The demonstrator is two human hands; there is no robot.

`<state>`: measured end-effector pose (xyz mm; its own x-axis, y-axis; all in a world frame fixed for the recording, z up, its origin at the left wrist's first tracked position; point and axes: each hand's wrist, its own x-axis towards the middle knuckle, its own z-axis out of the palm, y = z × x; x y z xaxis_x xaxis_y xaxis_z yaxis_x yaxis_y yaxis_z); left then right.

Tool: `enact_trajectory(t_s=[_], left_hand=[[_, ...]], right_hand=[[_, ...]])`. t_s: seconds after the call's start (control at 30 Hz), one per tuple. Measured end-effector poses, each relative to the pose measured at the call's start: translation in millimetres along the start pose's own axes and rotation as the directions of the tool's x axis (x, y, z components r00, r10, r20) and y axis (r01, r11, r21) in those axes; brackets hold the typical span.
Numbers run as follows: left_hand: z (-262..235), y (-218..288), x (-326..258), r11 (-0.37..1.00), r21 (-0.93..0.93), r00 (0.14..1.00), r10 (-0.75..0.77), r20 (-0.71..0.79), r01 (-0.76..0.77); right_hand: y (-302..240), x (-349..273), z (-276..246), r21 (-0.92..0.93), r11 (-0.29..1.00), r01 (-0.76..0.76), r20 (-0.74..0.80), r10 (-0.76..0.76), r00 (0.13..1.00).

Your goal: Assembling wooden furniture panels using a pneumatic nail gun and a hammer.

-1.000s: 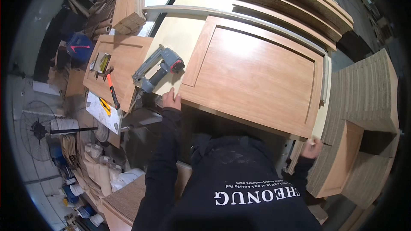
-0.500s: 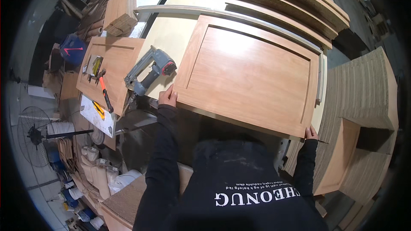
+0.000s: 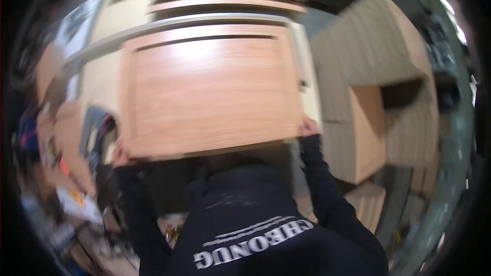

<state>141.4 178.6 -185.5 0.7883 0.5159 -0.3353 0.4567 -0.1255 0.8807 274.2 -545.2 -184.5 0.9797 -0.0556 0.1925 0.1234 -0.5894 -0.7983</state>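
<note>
both hands grip the wooden cabinet door [image 3: 212, 89] by its near corners — left hand [image 3: 120, 154], right hand [image 3: 308, 127]. held only at the corners, it could slip and knock the nail gun [image 3: 97, 128] just beside the left hand.

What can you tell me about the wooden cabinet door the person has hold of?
The cabinet door is a light brown wooden panel with a raised frame around a flat recessed centre and a smooth, slightly glossy face. It lies roughly flat, face up, over a pale workbench. The left hand grips its near left corner and the right hand its near right corner. Motion blur hides finer detail.
</note>
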Motion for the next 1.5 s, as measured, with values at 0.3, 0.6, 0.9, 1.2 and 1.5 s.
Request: enact_trajectory(t_s=[0.3, 0.6, 0.9, 1.2, 1.5], left_hand=[[47, 58, 5, 0.995, -0.051, 0.996, 0.083, 0.04, -0.081], [26, 66, -3, 0.998, -0.04, 0.997, -0.039, 0.063, 0.042], [23, 68, -7, 0.995, -0.01, 0.994, -0.099, 0.045, 0.1], [15, 61, -2, 0.992, 0.048, 0.989, -0.117, 0.093, 0.112], [31, 66, -6, 0.999, -0.044, 0.996, 0.013, 0.091, -0.009]], right_hand=[[-109, 17, -37, -0.016, 0.91, -0.415, -0.073, 0.413, 0.908], [-107, 9, -22, -0.07, 0.906, -0.417, -0.115, 0.408, 0.906], [-117, 6, -28, 0.115, 0.827, -0.551, -0.135, 0.562, 0.816], [-111, -3, -16, 0.031, 0.863, -0.505, -0.274, 0.493, 0.826], [-100, 4, -20, 0.329, 0.705, -0.629, -0.1, 0.688, 0.719]])
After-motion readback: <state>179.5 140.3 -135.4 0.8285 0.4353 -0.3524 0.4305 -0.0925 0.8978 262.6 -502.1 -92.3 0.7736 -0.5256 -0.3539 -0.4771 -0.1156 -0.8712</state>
